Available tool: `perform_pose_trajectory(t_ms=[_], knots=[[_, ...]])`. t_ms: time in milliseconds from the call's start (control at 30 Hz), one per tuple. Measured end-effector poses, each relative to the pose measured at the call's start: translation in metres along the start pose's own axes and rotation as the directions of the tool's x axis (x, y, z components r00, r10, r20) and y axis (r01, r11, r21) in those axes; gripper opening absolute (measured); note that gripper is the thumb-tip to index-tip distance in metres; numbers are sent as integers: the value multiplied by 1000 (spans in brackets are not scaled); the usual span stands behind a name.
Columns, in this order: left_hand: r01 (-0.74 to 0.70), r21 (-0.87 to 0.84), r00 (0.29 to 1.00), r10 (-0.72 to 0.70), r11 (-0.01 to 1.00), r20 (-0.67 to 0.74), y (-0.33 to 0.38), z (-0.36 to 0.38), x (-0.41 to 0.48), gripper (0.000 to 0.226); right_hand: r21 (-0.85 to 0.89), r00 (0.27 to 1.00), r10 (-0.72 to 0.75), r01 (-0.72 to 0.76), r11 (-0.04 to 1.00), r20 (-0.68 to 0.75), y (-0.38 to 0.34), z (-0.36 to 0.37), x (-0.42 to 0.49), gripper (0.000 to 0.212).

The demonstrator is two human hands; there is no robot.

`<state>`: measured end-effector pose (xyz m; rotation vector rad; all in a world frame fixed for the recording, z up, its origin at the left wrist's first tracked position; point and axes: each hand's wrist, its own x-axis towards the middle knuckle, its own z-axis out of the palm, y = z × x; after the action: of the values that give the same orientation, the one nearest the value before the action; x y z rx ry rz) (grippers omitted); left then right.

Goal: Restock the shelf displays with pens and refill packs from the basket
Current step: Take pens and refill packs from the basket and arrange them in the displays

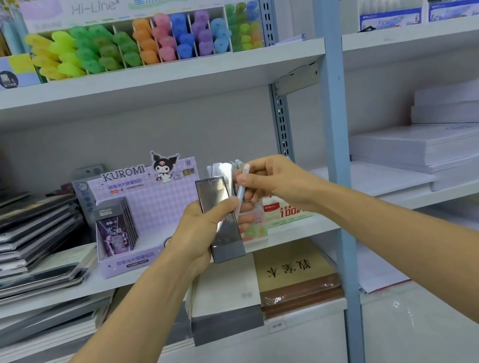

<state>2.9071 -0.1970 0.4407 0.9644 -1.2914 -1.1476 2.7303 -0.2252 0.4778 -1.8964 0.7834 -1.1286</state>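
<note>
Restock log | left hand (198, 237) grip wrapped round dark refill pack (221, 215), centre frame | right hand (275, 182) grip pinching pen (243, 182) at 1 o'clock of pack | purple display box (146, 207) at 9 o'clock, on shelf (116, 282) | risk: glossy pack could slip while pen is tugged free.

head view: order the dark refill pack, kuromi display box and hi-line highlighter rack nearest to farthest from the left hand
1. Dark refill pack, held in the left hand.
2. Kuromi display box, just left on the middle shelf.
3. Hi-Line highlighter rack, upper shelf.
</note>
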Motion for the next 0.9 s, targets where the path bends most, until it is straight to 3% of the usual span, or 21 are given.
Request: perform_pose_trajectory(t_ms=[67, 200, 367, 533, 767, 900], knots=[[17, -15, 999, -17, 1000, -29, -2, 0, 0, 41, 20, 998, -10, 11, 1000, -57, -1, -6, 1, 23], [24, -76, 997, -30, 997, -67, -5, -5, 2, 28, 116, 960, -14, 48, 992, -280, -6, -34, 6, 16], [-6, -78, 998, 1, 997, -56, -11, -5, 6, 27, 5, 904, -52, 59, 998, -424, -1, -66, 8, 16], [-10, -15, 996, 8, 1000, -84, -24, -3, 14, 8, -6, 923, -21, 20, 1000, -384, 18, -70, 8, 22], [-3, -110, 997, -6, 994, -80, -23, -15, 17, 20, 13, 865, -152, 180, 984, -478, 19, -62, 19, 18], [-47, -108, 988, 30, 993, -153, -23, -18, 16, 14, -52, 919, -119, 108, 993, -375, 24, -49, 29, 16]])
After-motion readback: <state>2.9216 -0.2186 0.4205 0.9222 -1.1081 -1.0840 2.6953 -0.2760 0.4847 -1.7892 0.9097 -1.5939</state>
